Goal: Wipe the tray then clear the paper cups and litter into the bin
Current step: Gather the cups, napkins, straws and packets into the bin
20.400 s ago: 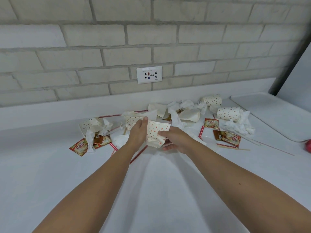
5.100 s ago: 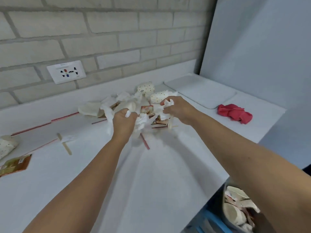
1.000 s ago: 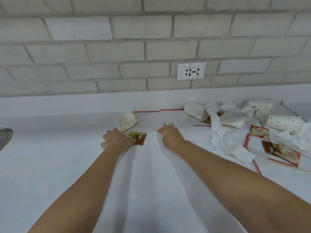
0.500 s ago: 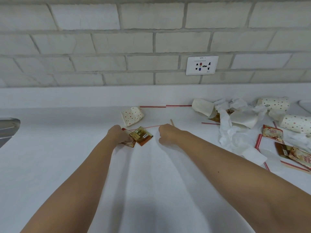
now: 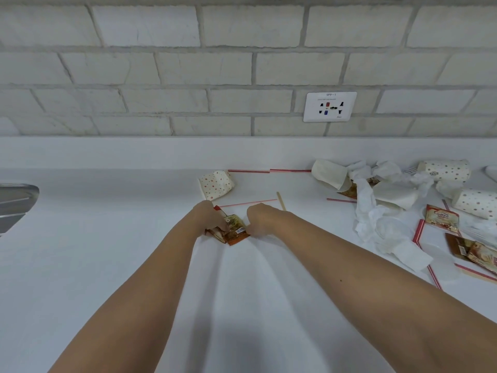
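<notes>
— What have you got on the head feed?

— I'm looking down both forearms at the white bench [image 5: 80, 265]. My left hand [image 5: 207, 219] is curled over two brown sachets [image 5: 236, 232] and grips them against the surface, right in the middle of the view.

— And the other hand?

— My right hand [image 5: 262, 219] sits just beside them with its fingers bent, one fingertip touching the sachets' right edge. I cannot tell whether it pinches them or only touches.

— Anything else close by?

— A crushed dotted cup [image 5: 216, 184] lies on its side just behind my left hand. A thin red straw [image 5: 247, 203] runs between cup and hands, and a wooden stir stick [image 5: 281, 201] shows behind my right hand.

— The other litter?

— Well off to the right, a heap: two dotted paper cups [image 5: 443, 170] on their sides, crumpled napkins [image 5: 368, 211], more packets [image 5: 441, 218] and striped straws [image 5: 418, 231]. A wall socket [image 5: 330, 106] sits in the brick above.
</notes>
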Tool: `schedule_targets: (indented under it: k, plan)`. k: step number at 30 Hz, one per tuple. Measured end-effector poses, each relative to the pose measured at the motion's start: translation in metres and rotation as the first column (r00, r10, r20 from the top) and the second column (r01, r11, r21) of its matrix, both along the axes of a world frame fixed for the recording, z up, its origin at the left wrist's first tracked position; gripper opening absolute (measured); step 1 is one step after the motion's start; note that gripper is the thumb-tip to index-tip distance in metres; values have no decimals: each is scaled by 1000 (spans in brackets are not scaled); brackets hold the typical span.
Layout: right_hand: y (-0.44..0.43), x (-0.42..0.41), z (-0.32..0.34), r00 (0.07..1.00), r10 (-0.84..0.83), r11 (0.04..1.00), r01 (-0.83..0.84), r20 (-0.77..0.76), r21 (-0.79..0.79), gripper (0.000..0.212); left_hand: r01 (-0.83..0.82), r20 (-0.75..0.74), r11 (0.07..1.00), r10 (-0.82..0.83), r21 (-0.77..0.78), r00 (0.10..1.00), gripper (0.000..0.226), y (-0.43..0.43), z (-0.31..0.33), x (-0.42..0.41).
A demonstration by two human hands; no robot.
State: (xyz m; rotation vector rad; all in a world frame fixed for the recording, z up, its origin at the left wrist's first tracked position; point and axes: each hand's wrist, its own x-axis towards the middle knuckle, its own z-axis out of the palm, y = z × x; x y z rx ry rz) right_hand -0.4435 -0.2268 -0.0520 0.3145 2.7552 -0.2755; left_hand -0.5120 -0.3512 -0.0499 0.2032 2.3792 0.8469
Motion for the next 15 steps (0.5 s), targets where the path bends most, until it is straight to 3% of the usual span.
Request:
schedule_targets:
  k: [2,5,7,10,15]
  plan:
    - [0,0,2,999,26,999,-28,46,46,33,-11,28,999,10,33,1000,24,-3,-1,-3]
    - [1,-1,4,998,52,997,-54,45,53,8,-14,44,998,11,59,999,25,-6,-1,-5]
    - [4,-4,6,999,48,997,-50,25,56,29,2,47,998,-5,66,999,24,-6,-2,-6]
    - [6,-15,11,998,66,993,-64,-18,98,23,15,56,997,-19,74,998,20,-6,-3,-8]
    - [7,-30,8,976,126,992,-122,-178,35,43,10,58,997,-15,80,998,10,-5,-3,-9]
